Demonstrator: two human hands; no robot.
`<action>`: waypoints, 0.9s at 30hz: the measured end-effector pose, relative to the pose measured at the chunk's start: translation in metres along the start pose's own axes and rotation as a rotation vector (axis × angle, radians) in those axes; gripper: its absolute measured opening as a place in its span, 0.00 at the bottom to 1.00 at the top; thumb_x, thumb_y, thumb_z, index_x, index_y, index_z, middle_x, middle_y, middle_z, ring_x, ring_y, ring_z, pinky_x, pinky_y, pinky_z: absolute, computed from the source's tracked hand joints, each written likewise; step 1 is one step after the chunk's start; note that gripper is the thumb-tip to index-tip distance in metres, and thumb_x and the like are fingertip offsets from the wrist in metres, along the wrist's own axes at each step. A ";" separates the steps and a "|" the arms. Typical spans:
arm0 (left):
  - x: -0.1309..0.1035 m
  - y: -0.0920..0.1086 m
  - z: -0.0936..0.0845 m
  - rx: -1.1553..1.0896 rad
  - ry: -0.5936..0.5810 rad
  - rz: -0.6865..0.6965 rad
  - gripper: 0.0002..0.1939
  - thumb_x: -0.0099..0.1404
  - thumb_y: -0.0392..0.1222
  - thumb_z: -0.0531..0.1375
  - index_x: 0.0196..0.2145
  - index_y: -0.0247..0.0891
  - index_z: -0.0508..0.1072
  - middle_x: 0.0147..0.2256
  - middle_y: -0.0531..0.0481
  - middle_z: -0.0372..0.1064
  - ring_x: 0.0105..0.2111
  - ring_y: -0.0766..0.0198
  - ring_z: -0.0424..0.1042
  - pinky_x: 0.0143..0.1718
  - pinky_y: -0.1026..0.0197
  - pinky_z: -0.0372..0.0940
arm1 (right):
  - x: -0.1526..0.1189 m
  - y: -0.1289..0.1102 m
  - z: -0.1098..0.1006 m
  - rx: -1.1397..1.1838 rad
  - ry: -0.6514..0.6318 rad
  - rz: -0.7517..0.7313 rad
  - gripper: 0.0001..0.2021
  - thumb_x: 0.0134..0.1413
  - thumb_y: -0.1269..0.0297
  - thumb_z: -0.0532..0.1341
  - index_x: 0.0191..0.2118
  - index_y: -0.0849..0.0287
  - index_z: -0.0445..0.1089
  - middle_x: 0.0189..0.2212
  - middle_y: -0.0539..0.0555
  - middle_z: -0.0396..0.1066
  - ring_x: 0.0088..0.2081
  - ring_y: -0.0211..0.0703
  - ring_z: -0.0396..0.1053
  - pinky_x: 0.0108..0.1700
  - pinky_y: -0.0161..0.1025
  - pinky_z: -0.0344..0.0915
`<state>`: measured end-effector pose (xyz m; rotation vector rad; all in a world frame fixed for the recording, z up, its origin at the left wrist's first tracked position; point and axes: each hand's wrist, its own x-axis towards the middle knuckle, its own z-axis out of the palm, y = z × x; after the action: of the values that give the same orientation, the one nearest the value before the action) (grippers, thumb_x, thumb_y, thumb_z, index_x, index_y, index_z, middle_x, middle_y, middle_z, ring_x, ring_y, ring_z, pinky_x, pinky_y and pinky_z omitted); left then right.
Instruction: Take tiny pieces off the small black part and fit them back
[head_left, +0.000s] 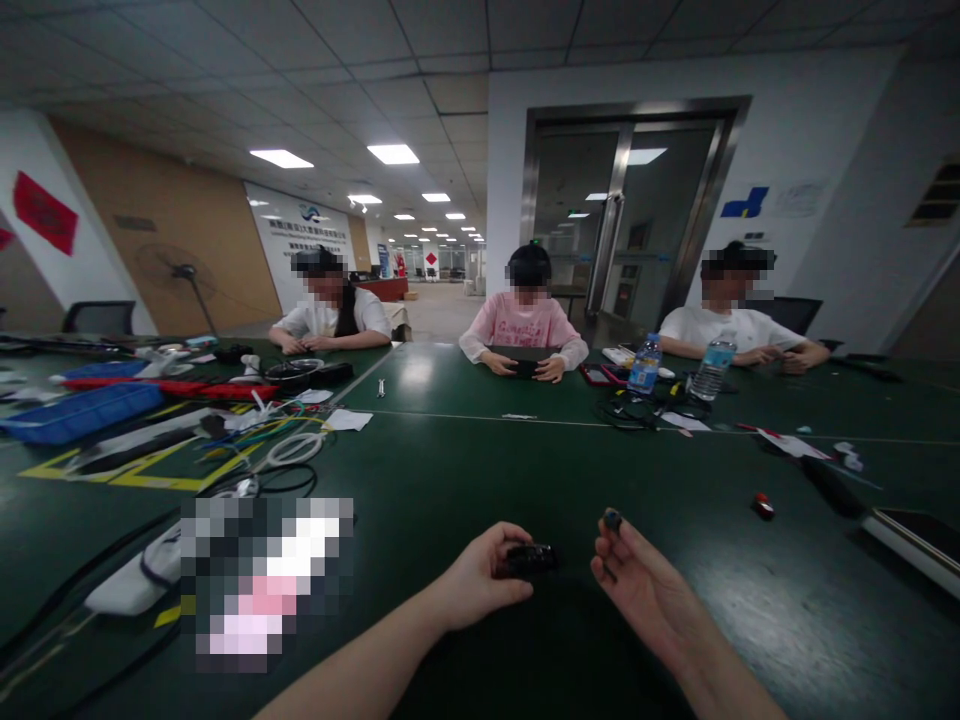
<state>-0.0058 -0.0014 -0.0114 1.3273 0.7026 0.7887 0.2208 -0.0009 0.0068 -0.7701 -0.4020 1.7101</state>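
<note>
your two bare hands work apart, over the near part of the table [420,470].
above that table, your left hand [480,580] grips with curled fingers, thumb stretched out below them; your right hand [645,580] pinches at its fingertips, its other fingers bent. your left forearm [360,650] and right forearm [720,660] slant inward.

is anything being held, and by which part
The left hand holds a black object by its left end. The right hand pinches a tiny dark piece, too small to say where.
</note>
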 end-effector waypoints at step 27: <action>0.002 0.003 0.006 -0.084 0.021 0.007 0.23 0.48 0.31 0.66 0.41 0.37 0.63 0.34 0.53 0.66 0.34 0.68 0.67 0.33 0.64 0.58 | -0.009 0.032 0.016 -1.266 -0.314 -0.420 0.10 0.47 0.65 0.63 0.38 0.45 0.74 0.45 0.50 0.69 0.49 0.50 0.64 0.53 0.46 0.58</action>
<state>0.0002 -0.0027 -0.0074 1.2484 0.6744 0.8299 0.1877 -0.0160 0.0009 -1.1578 -1.8132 1.0295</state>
